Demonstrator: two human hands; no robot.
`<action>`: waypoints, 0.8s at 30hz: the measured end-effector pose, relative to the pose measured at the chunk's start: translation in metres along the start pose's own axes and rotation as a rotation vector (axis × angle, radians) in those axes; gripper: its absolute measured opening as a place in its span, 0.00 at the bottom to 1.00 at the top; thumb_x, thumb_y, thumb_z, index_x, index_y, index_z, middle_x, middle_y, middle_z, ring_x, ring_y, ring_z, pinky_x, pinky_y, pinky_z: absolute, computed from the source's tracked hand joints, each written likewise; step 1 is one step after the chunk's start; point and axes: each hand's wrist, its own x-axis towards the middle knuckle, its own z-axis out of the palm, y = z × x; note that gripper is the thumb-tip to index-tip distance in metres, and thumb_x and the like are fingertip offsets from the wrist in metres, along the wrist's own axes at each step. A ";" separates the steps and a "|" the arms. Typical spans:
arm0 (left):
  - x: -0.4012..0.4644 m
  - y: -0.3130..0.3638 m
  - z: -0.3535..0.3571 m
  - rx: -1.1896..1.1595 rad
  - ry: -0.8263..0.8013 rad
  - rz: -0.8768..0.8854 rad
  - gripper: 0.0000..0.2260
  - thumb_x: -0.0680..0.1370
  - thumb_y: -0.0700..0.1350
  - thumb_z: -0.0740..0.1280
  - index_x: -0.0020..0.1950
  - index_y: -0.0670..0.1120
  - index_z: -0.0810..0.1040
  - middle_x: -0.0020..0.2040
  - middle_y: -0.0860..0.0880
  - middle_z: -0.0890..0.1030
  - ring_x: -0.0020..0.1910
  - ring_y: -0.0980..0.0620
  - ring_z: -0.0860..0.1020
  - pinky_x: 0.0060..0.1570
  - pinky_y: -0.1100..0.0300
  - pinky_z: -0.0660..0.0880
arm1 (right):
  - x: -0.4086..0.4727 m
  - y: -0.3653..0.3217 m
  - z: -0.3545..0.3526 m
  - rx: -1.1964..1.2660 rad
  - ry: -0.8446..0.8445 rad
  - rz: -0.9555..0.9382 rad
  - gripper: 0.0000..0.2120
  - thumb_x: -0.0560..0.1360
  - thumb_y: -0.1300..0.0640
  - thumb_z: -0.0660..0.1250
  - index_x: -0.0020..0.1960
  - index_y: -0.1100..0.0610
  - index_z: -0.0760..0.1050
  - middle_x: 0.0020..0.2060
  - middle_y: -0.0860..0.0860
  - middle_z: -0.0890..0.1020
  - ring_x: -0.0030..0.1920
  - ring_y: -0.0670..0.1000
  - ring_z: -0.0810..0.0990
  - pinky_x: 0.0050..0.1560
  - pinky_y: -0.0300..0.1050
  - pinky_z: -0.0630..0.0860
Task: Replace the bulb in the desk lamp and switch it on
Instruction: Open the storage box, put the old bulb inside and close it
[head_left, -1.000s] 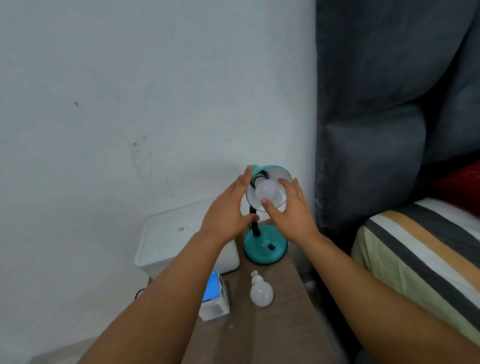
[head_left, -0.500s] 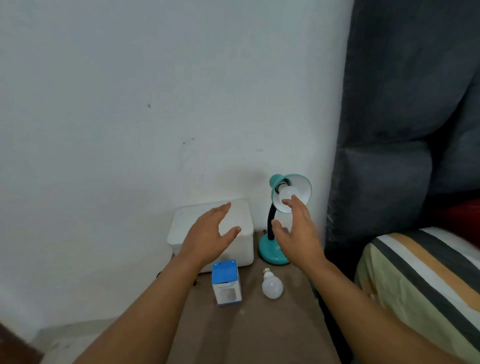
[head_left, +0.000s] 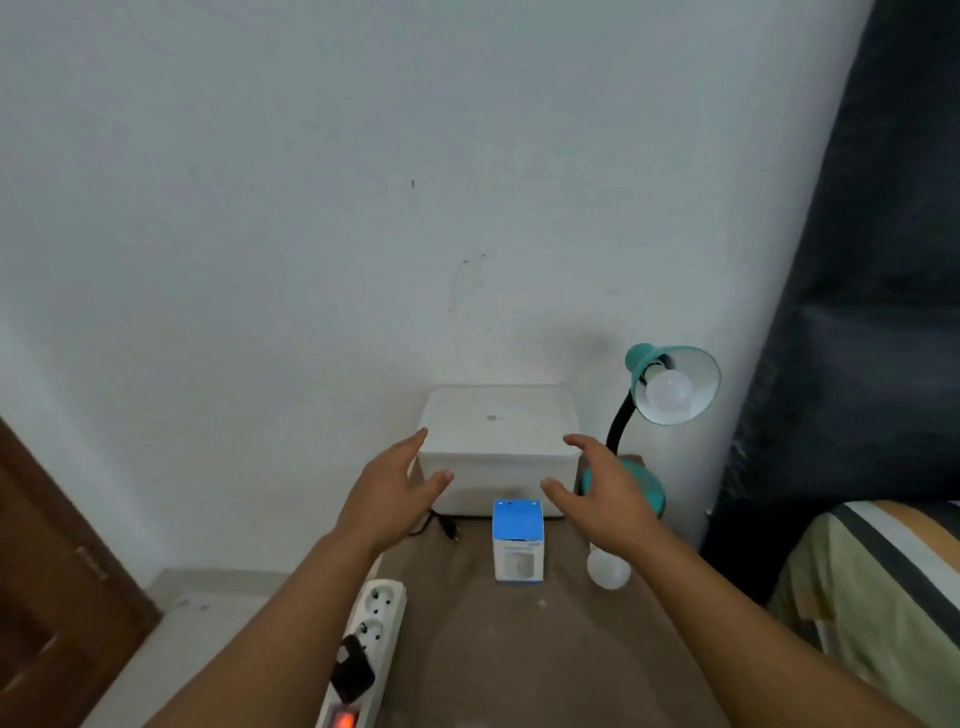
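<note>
Head camera looks down over a brown tabletop (head_left: 519, 649) pushed against a pale wall, and both hands float above it with nothing in them. From where I stand the left hand (head_left: 387, 493) has its fingers spread and loosely extended, thumb out toward the middle, just in front of the left corner of a white lidded box (head_left: 498, 431) at the back. The right hand (head_left: 605, 493) mirrors it, fingers relaxed and open, in front of the box's right corner and partly covering the teal desk lamp (head_left: 670, 384)'s round base. That lamp stands at the back right corner, between the box and a dark upholstered headboard (head_left: 857, 312); its black neck rises and bends to the right, and the shade tips so its open mouth faces forward and slightly down toward the camera. A white bulb (head_left: 670, 389) sits in the socket, its long axis running from the socket at upper left out toward the shade's mouth; it looks unlit. A second white bulb (head_left: 608, 569) lies on the tabletop beneath the right wrist, its base hidden, so I cannot tell which way it points. A blue-and-white bulb carton (head_left: 518, 540) stands upright between the hands. A white power strip (head_left: 371, 644) runs along the left edge, with a black plug in it and a red switch glowing.
</note>
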 end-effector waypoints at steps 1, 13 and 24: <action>0.001 -0.005 0.001 -0.014 -0.003 -0.018 0.33 0.79 0.56 0.70 0.81 0.51 0.62 0.78 0.50 0.68 0.76 0.51 0.67 0.69 0.62 0.63 | 0.003 0.002 0.002 0.003 -0.037 0.014 0.36 0.73 0.42 0.71 0.76 0.48 0.60 0.75 0.47 0.66 0.73 0.49 0.65 0.70 0.47 0.66; 0.060 -0.032 0.034 -0.124 -0.103 -0.116 0.39 0.76 0.55 0.74 0.82 0.48 0.57 0.79 0.49 0.66 0.77 0.48 0.64 0.72 0.57 0.62 | 0.071 0.035 0.018 0.014 -0.140 0.191 0.57 0.61 0.35 0.77 0.80 0.47 0.49 0.80 0.50 0.50 0.79 0.53 0.53 0.76 0.55 0.58; 0.106 -0.046 0.048 -0.287 -0.129 -0.256 0.47 0.74 0.54 0.77 0.83 0.45 0.52 0.77 0.50 0.67 0.73 0.51 0.68 0.67 0.60 0.67 | 0.109 0.055 0.032 0.114 -0.198 0.211 0.67 0.53 0.26 0.75 0.80 0.48 0.43 0.78 0.49 0.58 0.75 0.51 0.62 0.74 0.55 0.64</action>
